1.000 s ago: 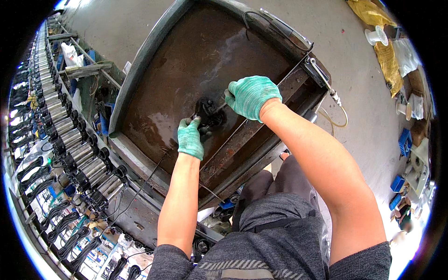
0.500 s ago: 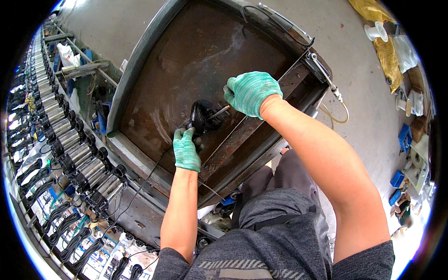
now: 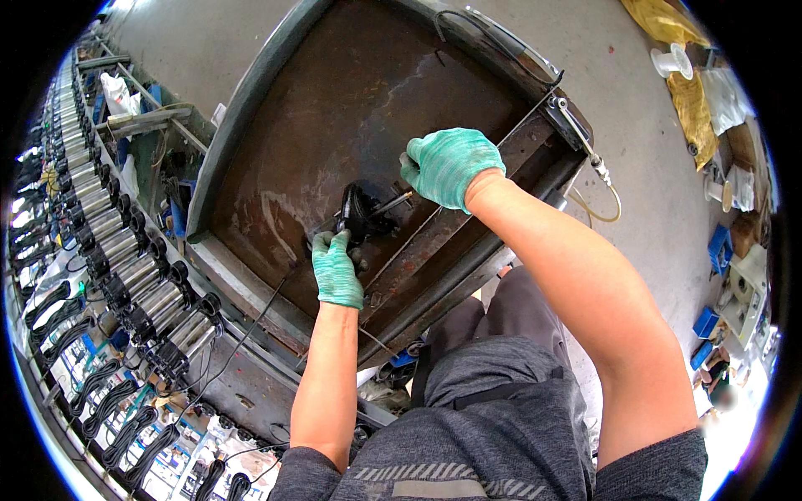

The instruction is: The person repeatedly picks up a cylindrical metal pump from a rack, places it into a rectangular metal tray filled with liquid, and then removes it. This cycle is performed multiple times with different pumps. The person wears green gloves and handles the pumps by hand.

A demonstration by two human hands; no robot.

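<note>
The rusty tray (image 3: 351,108) fills the bench, with a row of cylinders (image 3: 125,275) along its 9 o'clock side. At the tray's middle sits the black part (image 3: 361,210). The left hand (image 3: 337,269), at the part's 6 o'clock, is closed on its lower edge; keep it pinned there. The right hand (image 3: 451,164), at 2 o'clock, is closed around a screwdriver (image 3: 391,203) whose tip meets the part. Keep the shaft in line and press steadily, or it may slip.

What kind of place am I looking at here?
Probably a factory or assembly workshop. Gloved hands, left hand and right hand, work on a black part on a rusty metal tray. Rows of metal cylinders with black cables fill racks alongside, above a bare concrete floor.
</note>
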